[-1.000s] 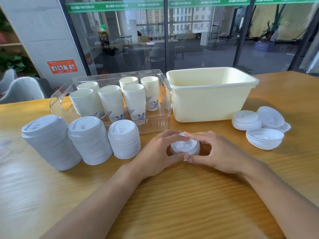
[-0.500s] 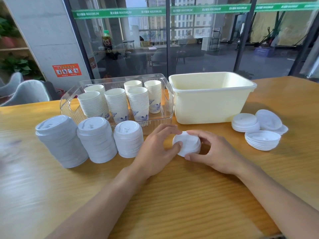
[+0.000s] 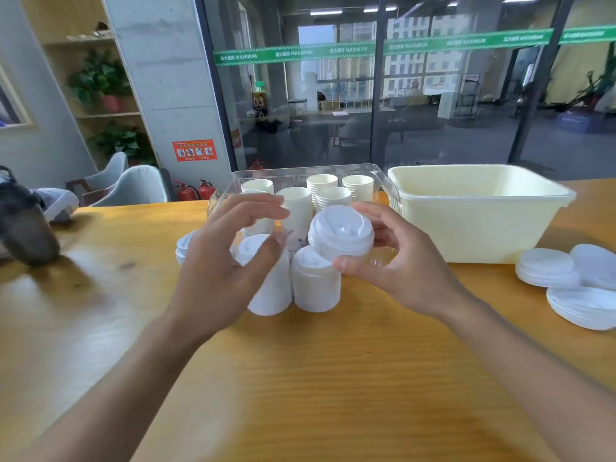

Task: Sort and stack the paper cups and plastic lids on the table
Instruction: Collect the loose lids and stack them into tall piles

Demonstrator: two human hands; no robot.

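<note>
My right hand (image 3: 396, 265) grips a short stack of white plastic lids (image 3: 341, 233), lifted above the table just over the rightmost tall lid stack (image 3: 315, 283). My left hand (image 3: 220, 265) hovers beside it with fingers spread and relaxed, holding nothing, in front of the middle lid stack (image 3: 271, 295). A third lid stack (image 3: 183, 246) is mostly hidden behind my left hand. Stacks of paper cups (image 3: 331, 195) stand in a clear plastic tray (image 3: 383, 181) behind the lids. More loose lids (image 3: 546, 268) lie in low piles at the right.
A cream plastic tub (image 3: 480, 211) stands to the right of the clear tray. A dark blurred object (image 3: 23, 228) sits at the table's left edge. Chairs and a glass wall are behind the wooden table (image 3: 333, 378).
My right hand has lifted the small lid stack off the table and carried it up and left over the tall stacks. My left hand let go of it. The camera tilted upward.
</note>
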